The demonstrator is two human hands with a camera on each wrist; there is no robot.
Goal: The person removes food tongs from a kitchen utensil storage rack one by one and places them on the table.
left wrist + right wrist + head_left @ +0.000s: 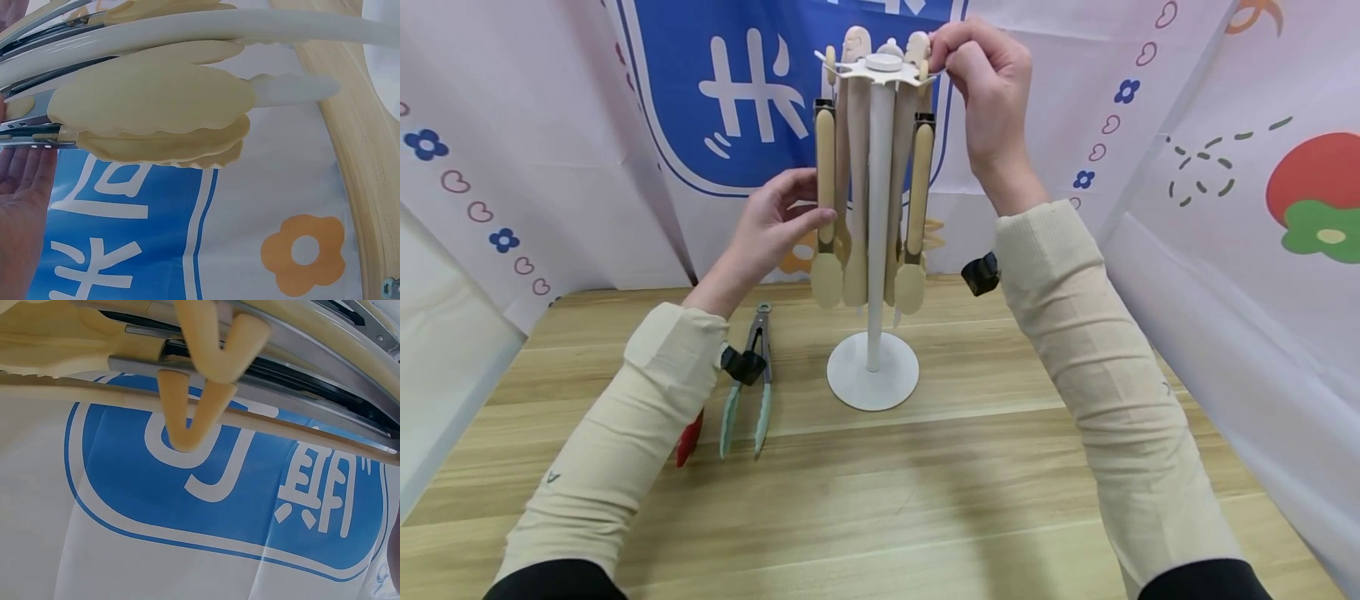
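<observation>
1. While the 2 hands work at a tall white stand on a round base (877,208), it rises upright from the pale wood-grain tabletop (925,500), nearer the back edge than the front, roughly midway between the left and right edges.
2. The left hand (775,212) grasps long cream-and-black tongs with a scalloped head (825,167), hanging at the stand's front left: thumb on their front, other fingers behind.
3. The right hand (996,83) is raised at the stand's white hooked top (883,76), fingers bent; what, if anything, the fingertips pinch is hidden, so I cannot tell.
4. Matching cream tongs (919,175) hang at the front right, with long pale beige utensils (855,167) between the 2 pairs.
5. Metal tongs with mint-green ends (763,417) lie on the tabletop left of the base, their ring towards the back edge; a red object (689,437) lies beside them, partly behind the cream left sleeve (617,425).
6. The step in hand seems to be hanging or adjusting a utensil on the hooks. The next move probably calls for the right fingertips to settle its end on a hook while the left hand steadies the tongs, then for a gentle release that does not rock the stand.
</observation>
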